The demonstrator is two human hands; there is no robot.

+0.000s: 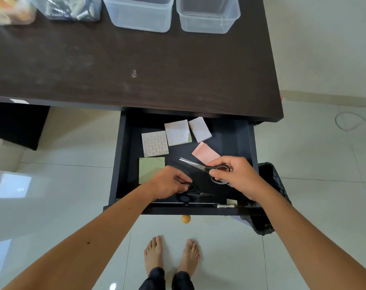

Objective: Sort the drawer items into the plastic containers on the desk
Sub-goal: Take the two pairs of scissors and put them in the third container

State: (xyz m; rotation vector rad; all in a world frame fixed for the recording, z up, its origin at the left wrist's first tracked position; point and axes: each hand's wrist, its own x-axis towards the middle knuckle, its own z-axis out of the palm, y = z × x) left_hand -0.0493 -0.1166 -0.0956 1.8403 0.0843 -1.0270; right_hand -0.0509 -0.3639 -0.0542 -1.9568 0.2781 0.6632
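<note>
The dark drawer (pixel 234 135) is pulled out under the desk. My right hand (pixel 234 174) grips the grey handles of a pair of scissors (pixel 193 164), its blades pointing left above the drawer floor. My left hand (pixel 167 183) has its fingers curled round the handle of a black pair of scissors (pixel 188 195) lying at the drawer's front. Several sticky-note pads lie inside: three wrapped pads (pixel 176 132), a green pad (pixel 149 170) and a pink pad (pixel 205 152). Two empty clear containers (pixel 140 17) (pixel 208 19) stand at the desk's far edge.
At the far left of the dark desk (pixel 136 65) stand a container with dark items (pixel 71 9) and a blurred one with orange contents (pixel 10 11). A black bin bag (pixel 269 185) sits right of the drawer. A small metal clip (pixel 226 205) lies at the drawer's front.
</note>
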